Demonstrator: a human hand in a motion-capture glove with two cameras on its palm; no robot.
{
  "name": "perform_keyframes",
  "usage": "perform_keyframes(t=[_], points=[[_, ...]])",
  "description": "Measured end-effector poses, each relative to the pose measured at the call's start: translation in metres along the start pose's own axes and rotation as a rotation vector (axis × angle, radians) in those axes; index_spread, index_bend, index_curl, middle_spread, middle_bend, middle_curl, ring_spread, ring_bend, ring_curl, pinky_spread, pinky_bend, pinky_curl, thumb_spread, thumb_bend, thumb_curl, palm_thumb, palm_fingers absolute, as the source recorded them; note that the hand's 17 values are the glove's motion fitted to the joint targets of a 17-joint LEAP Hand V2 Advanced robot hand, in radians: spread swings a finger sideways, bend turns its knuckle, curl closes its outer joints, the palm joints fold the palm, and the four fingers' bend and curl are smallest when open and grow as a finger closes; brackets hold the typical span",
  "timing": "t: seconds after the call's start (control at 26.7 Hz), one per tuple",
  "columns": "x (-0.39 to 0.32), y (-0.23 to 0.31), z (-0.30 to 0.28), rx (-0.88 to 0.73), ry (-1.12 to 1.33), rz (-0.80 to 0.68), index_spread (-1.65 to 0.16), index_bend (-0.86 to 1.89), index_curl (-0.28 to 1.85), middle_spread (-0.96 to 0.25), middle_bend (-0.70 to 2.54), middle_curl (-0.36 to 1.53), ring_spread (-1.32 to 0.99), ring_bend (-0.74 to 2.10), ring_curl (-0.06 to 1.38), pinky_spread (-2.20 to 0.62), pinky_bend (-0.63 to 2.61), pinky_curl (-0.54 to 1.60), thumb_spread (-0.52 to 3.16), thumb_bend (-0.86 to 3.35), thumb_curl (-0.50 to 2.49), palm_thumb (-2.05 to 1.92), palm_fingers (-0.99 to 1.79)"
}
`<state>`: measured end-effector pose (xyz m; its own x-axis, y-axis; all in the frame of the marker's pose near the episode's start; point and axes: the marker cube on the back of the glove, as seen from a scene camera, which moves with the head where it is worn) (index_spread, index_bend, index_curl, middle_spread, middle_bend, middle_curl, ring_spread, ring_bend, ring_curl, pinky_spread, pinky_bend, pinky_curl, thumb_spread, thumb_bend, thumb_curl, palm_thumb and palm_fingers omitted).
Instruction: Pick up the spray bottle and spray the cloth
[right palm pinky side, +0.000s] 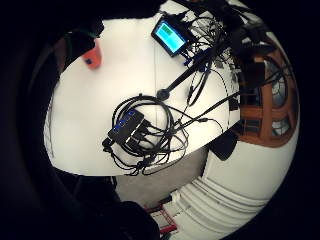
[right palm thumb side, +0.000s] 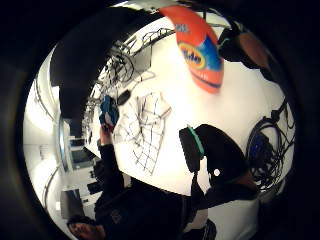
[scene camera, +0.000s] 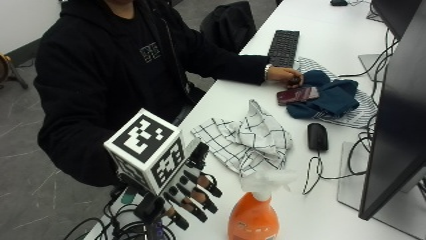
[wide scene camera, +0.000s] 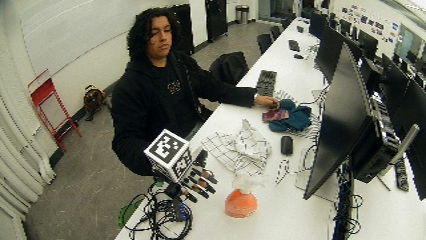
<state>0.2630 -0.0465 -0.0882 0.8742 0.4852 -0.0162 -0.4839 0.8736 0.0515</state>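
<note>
While the gloved right hand (scene camera: 190, 192) hovers beside the orange spray bottle (scene camera: 255, 215), its fingers (scene camera: 200, 197) spread and holding nothing, the bottle stands upright on the worktop (scene camera: 333, 30) untouched. Just beyond it lies the crumpled checked cloth (scene camera: 246, 137). By my reckoning, grasp, lift and spray all remain.

Orange spray bottle (right palm thumb side: 200, 52), checked cloth (right palm thumb side: 145, 127), white table (right palm thumb side: 240, 105)

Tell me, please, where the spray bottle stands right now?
In the outside view, the spray bottle stands upright on the white table, beside the gloved right hand and just short of the checked cloth.
</note>
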Motion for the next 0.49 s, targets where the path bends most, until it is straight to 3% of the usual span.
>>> perform_keyframes(t=[0.19,0.49], points=[[0.017,-0.041,-0.021,0.048,-0.090,0.051,-0.38,0.12,0.27,-0.14,0.25,0.33,-0.20,0.39,0.30,0.13,0.19,0.28,1.14,0.08,0.26,0.55,0.76],[0.003,-0.092,-0.023,0.120,-0.414,-0.015,-0.37,0.09,0.24,-0.18,0.28,0.35,-0.23,0.43,0.32,0.09,0.21,0.30,1.05,0.04,0.29,0.62,0.80]])
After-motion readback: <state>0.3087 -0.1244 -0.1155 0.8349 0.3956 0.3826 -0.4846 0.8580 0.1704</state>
